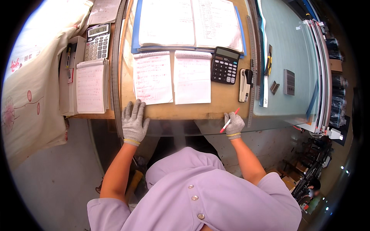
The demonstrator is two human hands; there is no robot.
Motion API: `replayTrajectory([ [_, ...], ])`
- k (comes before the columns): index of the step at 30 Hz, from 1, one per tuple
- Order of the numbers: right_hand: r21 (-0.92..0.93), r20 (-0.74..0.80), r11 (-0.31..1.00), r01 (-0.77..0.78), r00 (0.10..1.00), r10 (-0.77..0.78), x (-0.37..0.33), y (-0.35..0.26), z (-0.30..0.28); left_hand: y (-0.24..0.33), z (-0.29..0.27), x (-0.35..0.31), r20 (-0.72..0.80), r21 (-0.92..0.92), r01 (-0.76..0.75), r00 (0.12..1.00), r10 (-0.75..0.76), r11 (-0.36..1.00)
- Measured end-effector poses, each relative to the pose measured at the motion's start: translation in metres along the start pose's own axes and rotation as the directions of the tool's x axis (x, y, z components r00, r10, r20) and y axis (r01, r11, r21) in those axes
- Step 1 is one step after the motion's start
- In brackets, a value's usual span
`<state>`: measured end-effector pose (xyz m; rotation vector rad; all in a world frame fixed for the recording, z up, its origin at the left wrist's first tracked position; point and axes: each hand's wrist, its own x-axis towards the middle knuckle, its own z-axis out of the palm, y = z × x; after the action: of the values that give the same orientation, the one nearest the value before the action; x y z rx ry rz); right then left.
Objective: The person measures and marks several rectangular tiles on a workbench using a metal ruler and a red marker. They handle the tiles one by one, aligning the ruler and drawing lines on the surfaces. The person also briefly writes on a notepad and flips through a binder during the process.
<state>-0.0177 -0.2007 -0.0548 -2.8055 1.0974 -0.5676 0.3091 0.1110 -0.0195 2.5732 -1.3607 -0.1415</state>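
My left hand (pixel 134 122), in a grey knit glove, lies flat at the table's front edge with its fingers spread. Its fingertips reach the lower left corner of a handwritten notepad (pixel 153 79). A red and white pen (pixel 227 125) is gripped in my gloved right hand (pixel 235 124), which rests at the same edge further right. A second notepad (pixel 192 79) lies between the hands, beside the first. Right of it sits a black calculator (pixel 225 65), with a stapler (pixel 244 85) next to that. Behind the notepads an open blue binder (pixel 167 23) holds written sheets.
At the left are a silver calculator (pixel 97 42), a thick stack of notes (pixel 91 87) and an open box (pixel 78 54) with small tools. A long steel ruler (pixel 252 73) borders the glass on the right, where a utility knife (pixel 268 63) and grey metal pieces (pixel 289 82) lie.
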Motion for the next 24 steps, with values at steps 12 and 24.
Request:
replayTrajectory([
  [12, 0.015, 0.031, 1.000, -0.010, 0.999, 0.010, -0.0022, 0.0024, 0.0000, -0.0011, 0.0022, -0.0007, -0.007, 0.001, -0.003, 1.000, 0.003, 1.000],
  [24, 0.008, 0.010, 1.000, -0.006, 1.000, 0.005, -0.0015, 0.0014, 0.0011, -0.0002, 0.0012, -0.0008, -0.015, 0.000, 0.000, 1.000, 0.000, 1.000],
])
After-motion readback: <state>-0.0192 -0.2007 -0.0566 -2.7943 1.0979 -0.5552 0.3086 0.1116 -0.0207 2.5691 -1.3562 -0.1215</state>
